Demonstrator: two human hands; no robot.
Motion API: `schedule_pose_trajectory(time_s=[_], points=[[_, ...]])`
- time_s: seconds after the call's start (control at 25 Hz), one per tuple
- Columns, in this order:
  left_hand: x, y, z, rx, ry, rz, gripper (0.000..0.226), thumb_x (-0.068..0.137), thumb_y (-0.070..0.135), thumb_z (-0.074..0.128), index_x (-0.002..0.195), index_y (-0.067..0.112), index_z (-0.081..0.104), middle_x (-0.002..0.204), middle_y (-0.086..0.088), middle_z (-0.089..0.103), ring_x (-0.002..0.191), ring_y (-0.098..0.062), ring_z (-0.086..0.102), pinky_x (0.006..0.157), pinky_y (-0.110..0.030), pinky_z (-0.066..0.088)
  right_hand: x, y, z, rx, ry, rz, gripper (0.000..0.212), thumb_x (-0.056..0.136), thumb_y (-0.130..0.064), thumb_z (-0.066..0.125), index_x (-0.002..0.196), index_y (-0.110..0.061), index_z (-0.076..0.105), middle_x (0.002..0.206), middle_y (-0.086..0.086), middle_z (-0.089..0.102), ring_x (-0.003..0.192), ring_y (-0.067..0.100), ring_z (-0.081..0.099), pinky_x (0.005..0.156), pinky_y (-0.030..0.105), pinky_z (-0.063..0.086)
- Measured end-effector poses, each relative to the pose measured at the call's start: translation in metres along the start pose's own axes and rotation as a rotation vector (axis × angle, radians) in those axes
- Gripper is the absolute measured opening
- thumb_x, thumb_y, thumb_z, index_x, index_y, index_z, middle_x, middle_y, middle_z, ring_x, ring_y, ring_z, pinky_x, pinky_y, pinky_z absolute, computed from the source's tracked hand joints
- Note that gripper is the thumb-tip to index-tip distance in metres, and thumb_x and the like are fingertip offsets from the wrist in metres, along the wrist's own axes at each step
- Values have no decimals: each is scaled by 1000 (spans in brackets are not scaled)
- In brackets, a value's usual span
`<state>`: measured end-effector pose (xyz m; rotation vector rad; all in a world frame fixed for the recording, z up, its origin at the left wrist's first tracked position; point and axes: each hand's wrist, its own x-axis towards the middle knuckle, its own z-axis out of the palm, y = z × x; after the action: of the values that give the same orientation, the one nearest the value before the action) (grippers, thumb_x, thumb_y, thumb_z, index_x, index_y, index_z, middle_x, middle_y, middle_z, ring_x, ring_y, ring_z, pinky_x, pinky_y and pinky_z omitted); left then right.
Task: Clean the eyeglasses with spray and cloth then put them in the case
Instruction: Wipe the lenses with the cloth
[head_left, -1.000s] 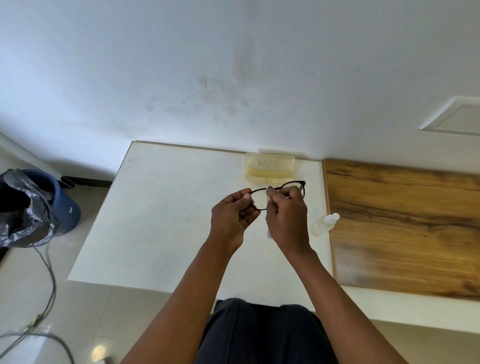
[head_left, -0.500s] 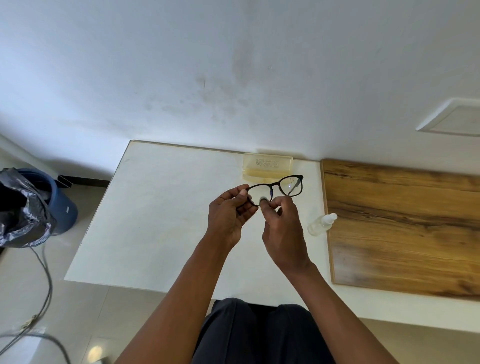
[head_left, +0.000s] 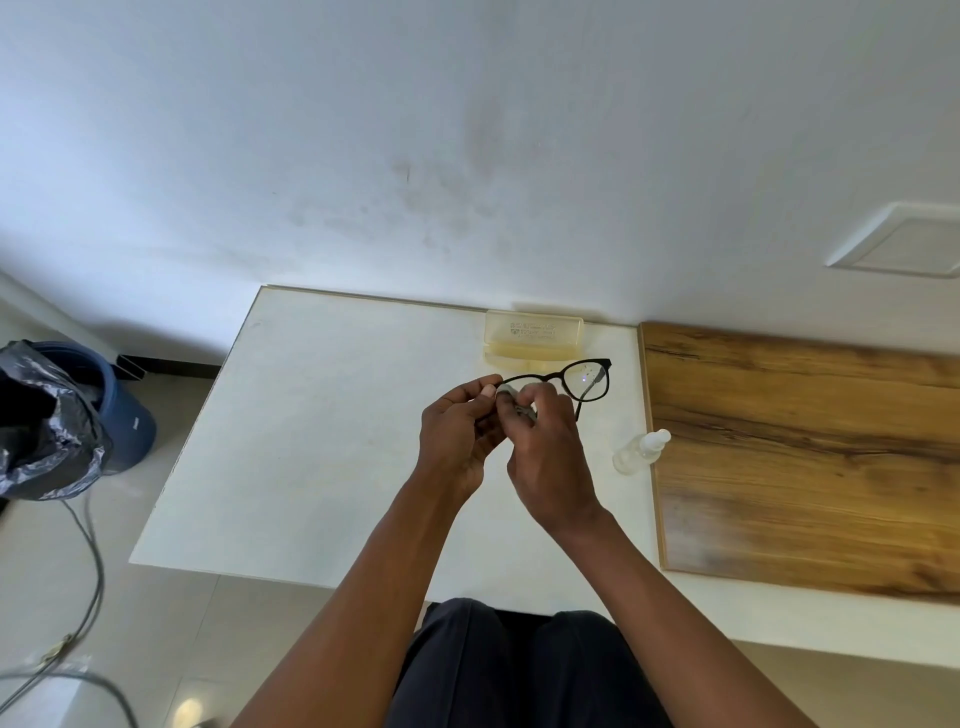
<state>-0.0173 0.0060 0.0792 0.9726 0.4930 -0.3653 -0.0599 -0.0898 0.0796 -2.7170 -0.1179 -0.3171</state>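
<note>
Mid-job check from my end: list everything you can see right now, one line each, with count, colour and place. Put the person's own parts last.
eyeglasses: 1, black frame, held above the white table, one lens free
cloth: 1, grey, mostly hidden, pinched on the covered lens
case: 1, pale yellow, translucent, open, at the table's far edge by the wall
spray bottle: 1, clear, lying at the table's right edge
table: 1, white, centre
board: 1, brown wood grain, right of the table
bin: 1, blue with a black bag, floor at left
cables: grey, floor at lower left
left hand: holds the glasses' left end
right hand: pinches the cloth on the lens
</note>
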Motion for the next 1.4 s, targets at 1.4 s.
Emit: schedule_pose_trajectory(time_s=[1.4], points=[[1, 2, 2, 83, -44, -3, 18, 90, 2, 51, 90, 6, 68, 71, -9, 62, 65, -19, 60, 63, -27, 58, -1, 6, -5, -154, 184, 109, 52, 62, 20, 63, 110, 0, 65, 92, 20, 63, 77, 36, 59, 59, 38, 50]])
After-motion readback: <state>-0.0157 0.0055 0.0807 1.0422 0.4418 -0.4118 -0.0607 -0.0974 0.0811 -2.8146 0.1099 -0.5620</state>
